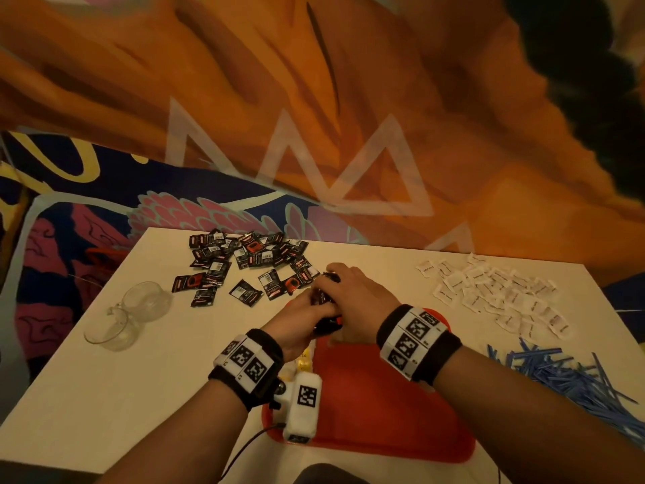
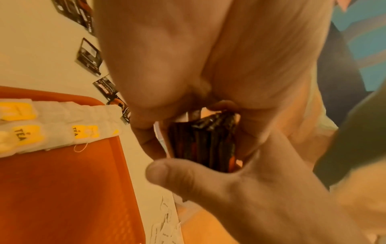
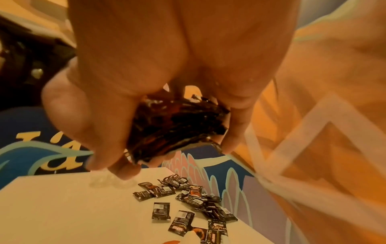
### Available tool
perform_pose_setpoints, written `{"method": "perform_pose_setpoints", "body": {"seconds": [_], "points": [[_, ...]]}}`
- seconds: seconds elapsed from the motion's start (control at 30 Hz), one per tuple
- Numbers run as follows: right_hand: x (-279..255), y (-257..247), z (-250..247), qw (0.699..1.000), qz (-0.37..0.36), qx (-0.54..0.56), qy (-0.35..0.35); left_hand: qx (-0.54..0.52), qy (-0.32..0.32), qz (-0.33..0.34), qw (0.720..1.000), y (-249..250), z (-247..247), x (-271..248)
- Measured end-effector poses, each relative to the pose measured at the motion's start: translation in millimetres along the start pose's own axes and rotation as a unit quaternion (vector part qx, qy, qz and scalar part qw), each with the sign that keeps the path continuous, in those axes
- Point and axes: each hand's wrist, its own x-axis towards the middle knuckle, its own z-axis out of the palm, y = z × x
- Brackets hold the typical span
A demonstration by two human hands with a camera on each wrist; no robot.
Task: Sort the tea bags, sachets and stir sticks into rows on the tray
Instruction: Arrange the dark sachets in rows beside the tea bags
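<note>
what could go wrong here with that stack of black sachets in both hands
1. Both hands, the left hand and the right hand, squeeze a thick stack of black sachets edge-on; the slick packets could fan out and spill.
2. A spill could land on the tea bags already lined up on the tray and disturb that row.
3. The glass cups lie near the table's left edge; a sweeping arm might knock them.
</note>
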Motion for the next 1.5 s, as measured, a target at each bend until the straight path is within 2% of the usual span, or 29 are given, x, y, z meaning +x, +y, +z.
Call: {"method": "perform_pose_setpoints", "body": {"seconds": [0.13, 0.23, 0.33, 0.43, 0.53, 0.67, 0.83, 0.97, 1.07, 1.13, 1.3, 1.4, 1.5], "points": [[-0.9, 2.7, 5.5, 0.991, -0.024, 0.117, 0.056, -0.125, -0.043, 0.007, 0.991, -4.4, -11.4, -6.1], [-3.3, 1.8, 5.4, 0.967, -0.056, 0.221, 0.109, -0.262, -0.100, -0.018, 0.960, -5.6, -14.4, -6.7], [-7.8, 0.5, 3.7, 0.958, -0.070, 0.249, 0.125, -0.299, -0.125, 0.003, 0.946, -1.8, -9.3, -9.5], [-9.9, 0.5, -0.3, 0.953, -0.064, 0.261, 0.139, -0.259, -0.106, 0.032, 0.959, 4.5, -3.9, -10.0], [-11.5, 0.8, -4.5, 0.943, -0.068, 0.269, 0.183, -0.248, -0.102, 0.022, 0.963, 6.1, -1.9, -10.3], [-12.6, 2.7, -4.8, 0.953, -0.067, 0.263, 0.135, -0.248, -0.100, 0.030, 0.963, 5.7, 1.7, -10.1], [-13.5, 3.6, -1.6, 0.944, -0.076, 0.264, 0.184, -0.233, -0.100, 0.029, 0.967, 5.3, 5.7, -8.9], [-16.4, 3.9, -0.7, 0.945, -0.086, 0.267, 0.166, -0.206, -0.116, 0.014, 0.972, 5.7, 1.6, -7.6], [-19.1, 0.7, -1.6, 0.945, -0.092, 0.266, 0.165, -0.242, -0.134, -0.002, 0.961, 9.9, -2.4, -6.7], [-19.7, 0.6, -2.8, 0.954, -0.086, 0.240, 0.156, -0.252, -0.138, -0.002, 0.958, 12.9, -0.9, -5.1], [-19.7, 6.1, -8.0, 0.980, -0.045, 0.168, 0.095, -0.191, -0.141, -0.019, 0.971, 16.8, 6.7, -3.3], [-24.7, 11.0, -7.7, 0.975, -0.045, 0.211, 0.060, -0.161, -0.120, -0.031, 0.979, 18.8, 10.7, -0.2], [-29.2, 18.5, -2.6, 0.938, -0.036, 0.338, 0.065, -0.122, -0.069, -0.041, 0.989, 19.1, 14.4, 0.3]]}}
